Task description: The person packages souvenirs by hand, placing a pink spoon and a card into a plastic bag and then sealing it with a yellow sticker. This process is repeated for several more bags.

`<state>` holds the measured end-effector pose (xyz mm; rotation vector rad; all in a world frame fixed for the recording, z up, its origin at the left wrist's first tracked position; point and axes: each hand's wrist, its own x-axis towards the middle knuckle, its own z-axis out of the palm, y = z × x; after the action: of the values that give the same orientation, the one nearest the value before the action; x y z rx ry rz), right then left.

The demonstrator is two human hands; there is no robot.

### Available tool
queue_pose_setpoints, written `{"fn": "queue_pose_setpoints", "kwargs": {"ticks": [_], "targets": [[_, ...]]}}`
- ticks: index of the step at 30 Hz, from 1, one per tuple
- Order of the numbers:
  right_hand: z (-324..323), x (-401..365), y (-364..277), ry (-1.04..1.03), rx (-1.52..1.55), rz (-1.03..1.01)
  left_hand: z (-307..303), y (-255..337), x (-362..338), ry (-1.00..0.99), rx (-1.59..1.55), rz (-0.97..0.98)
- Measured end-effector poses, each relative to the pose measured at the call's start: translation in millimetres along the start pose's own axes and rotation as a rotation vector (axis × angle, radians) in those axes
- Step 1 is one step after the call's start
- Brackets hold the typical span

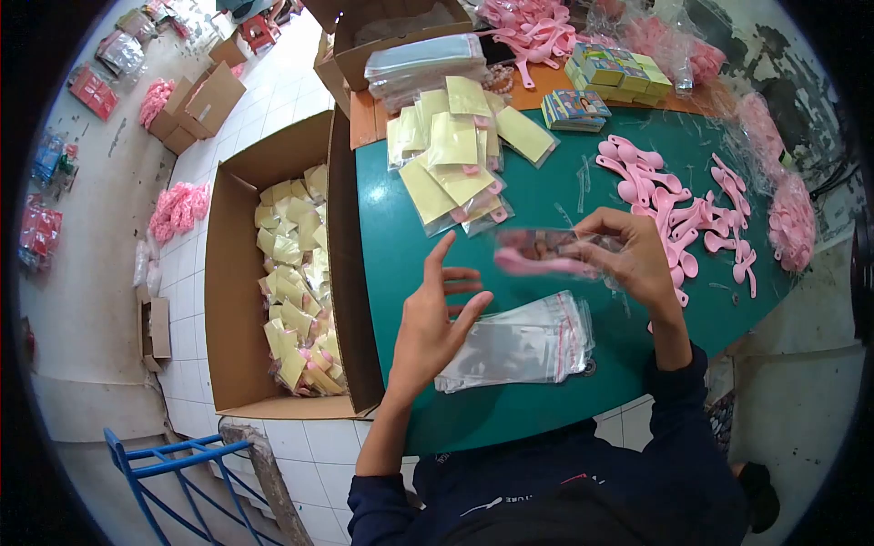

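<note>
My right hand [633, 250] grips one end of a clear plastic packet [546, 244], blurred by motion. A pink measuring spoon [537, 266] shows along its lower side, and something dark and multicoloured lies above it. Facing the packet's other end, my left hand [430, 328] is empty, its fingers spread. Under both hands lies a stack of flat clear plastic bags [519, 344] on the green table [387, 237]. Loose pink measuring spoons [674, 205] are heaped to the right. Beyond my left hand is a pile of filled packets with pale yellow cards [455, 150].
Left of the table stands a large cardboard box [228, 273] holding many yellow-card packets. Small printed card stacks [575, 109], more clear bags [423, 68] and bagged pink spoons [792, 223] line the far and right edges. A blue metal frame [182, 455] is at lower left.
</note>
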<state>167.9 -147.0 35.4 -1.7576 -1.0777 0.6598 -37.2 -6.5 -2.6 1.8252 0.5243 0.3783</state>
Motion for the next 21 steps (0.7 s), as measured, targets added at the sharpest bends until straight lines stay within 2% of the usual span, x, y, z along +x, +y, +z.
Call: {"fn": "queue_pose_setpoints", "kwargs": {"ticks": [1, 2, 5, 6, 9, 10, 13, 16, 19, 21], "targets": [[5, -4, -10, 0.0, -0.026, 0.002, 2, 2, -7, 0.021, -0.005, -0.015], [9, -8, -14, 0.001, -0.052, 0.002, 5, -1, -16, -0.109, -0.188, -0.14], [22, -22, -7, -0.346, -0.245, -0.425, 23, -10, -44, -0.293, -0.789, -0.36], [24, -27, -10, -0.456, -0.258, -0.411, 25, -12, -48, -0.291, -0.751, -0.381], [41, -39, -9, -0.404, -0.387, -0.282, 25, -21, -50, -0.253, -0.614, -0.304], [49, -41, -6, -0.332, -0.412, -0.319, 24, -20, -51, -0.255, -0.608, -0.313], [67, -43, 4, -0.292, -0.438, -0.334, 22, -19, -49, -0.264, -0.558, -0.297], [73, -43, 4, -0.335, -0.277, -0.279, 24, -24, -51, -0.266, -0.459, -0.217], [74, -40, 0, -0.386, -0.285, -0.238, 24, -23, -53, -0.262, -0.367, -0.149], [75, -40, -1, -0.383, -0.291, -0.279, 26, -25, -53, -0.236, -0.316, -0.135]]}}
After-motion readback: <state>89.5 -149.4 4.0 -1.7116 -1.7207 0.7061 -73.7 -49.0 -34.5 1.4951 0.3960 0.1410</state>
